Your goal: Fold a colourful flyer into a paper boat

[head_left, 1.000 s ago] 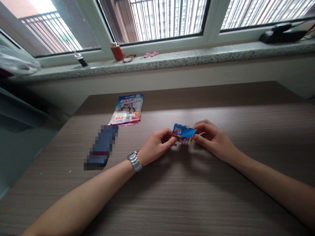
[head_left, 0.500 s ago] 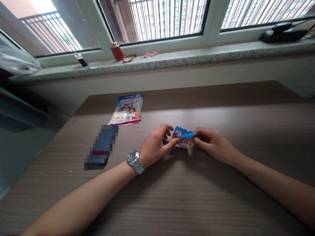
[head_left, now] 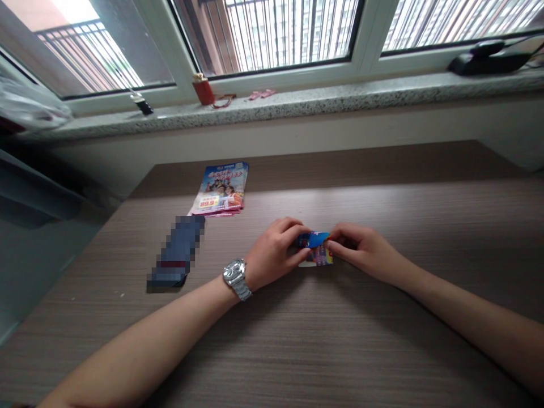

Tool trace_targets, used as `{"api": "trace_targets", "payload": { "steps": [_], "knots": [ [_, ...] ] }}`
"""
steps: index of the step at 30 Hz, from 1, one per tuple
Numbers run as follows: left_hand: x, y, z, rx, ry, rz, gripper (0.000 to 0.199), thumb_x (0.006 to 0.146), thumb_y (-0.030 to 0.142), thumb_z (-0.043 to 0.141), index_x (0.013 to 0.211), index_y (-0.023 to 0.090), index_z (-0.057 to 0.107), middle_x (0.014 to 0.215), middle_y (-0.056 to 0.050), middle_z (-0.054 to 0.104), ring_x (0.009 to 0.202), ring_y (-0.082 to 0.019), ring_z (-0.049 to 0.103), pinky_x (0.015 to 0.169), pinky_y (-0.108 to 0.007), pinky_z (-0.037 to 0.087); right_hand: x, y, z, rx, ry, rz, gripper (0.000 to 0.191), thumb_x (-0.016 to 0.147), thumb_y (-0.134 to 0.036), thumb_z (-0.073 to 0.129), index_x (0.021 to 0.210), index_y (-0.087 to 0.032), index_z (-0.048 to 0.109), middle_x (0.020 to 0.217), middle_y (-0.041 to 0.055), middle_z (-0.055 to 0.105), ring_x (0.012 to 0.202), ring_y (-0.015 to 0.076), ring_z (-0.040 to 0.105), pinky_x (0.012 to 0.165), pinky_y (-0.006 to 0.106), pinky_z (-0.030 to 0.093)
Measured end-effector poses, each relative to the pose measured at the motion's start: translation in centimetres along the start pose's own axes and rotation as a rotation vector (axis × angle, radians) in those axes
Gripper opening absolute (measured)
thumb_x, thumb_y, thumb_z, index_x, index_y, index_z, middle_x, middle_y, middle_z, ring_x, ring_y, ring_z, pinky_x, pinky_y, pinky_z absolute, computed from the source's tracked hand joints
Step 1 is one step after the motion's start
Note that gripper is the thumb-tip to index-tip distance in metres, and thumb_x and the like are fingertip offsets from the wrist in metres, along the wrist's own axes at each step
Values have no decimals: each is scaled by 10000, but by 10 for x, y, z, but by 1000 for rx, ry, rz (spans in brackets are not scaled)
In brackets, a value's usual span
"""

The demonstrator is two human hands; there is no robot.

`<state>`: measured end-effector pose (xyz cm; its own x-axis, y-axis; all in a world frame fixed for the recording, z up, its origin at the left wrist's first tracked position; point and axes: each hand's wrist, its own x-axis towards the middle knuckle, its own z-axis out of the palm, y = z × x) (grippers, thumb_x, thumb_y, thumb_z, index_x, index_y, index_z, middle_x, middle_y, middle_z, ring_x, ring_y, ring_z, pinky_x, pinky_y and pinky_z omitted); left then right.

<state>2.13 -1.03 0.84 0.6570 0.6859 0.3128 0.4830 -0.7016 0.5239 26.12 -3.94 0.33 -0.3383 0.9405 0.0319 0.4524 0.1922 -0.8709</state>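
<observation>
"Pinching at both ends, is it?"

"Yes. The left hand point(head_left: 276, 249) has the left end of a small folded blue paper with a multicoloured print point(head_left: 318, 239) between thumb and fingers; the right hand point(head_left: 365, 249) nips its right end."

"Where does the paper sit?"

"Between the hands, on or just above a brown wood-grain table point(head_left: 276, 351); I can't tell whether it touches."

"What's to its left?"

"A silver metal link-band wristwatch point(head_left: 236, 275), on the left wrist. Farther left of the paper lies a dark flat rectangular object point(head_left: 176, 252), blurred into blocks."

"Past that?"

"Beyond the paper and to its left, a stack of colourful printed leaflets point(head_left: 221, 187), marked '89.9' on top."

"And the far side?"

"Well beyond the paper runs a speckled grey stone windowsill point(head_left: 340, 102). On it, left of the paper, are a red cylinder with a gold-coloured top point(head_left: 204, 90) and, less far left, small pink pieces point(head_left: 260, 94). Far to the paper's right rests a black device point(head_left: 488, 62). Behind everything come white-framed windows point(head_left: 365, 39), with dark vertical railings point(head_left: 312, 28) outside."
</observation>
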Motion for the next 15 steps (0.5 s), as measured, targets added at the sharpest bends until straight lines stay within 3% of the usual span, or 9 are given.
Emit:
{"api": "trace_targets", "payload": {
  "steps": [10, 15],
  "knots": [
    [0, 8, 0, 85, 5, -64, 233, 932, 302, 606, 1137, 192, 596, 1034, -74, 627, 929, -202, 604, 811, -339, 513, -1, 2, 5, 41, 118, -25, 185, 901, -356, 650, 984, -233, 540, 703, -48, 569, 566, 121, 533, 509, 252, 420],
    [1, 10, 0, 54, 5, -54, 160, 942, 284, 588, 1075, 196, 604, 1061, -76, 616, 977, -202, 599, 854, -334, 505, -2, 2, 7, -50, 143, -82, 135, 909, -313, 647, 975, -229, 565, 711, -42, 591, 572, 119, 556, 531, 255, 450]
  ]
}}
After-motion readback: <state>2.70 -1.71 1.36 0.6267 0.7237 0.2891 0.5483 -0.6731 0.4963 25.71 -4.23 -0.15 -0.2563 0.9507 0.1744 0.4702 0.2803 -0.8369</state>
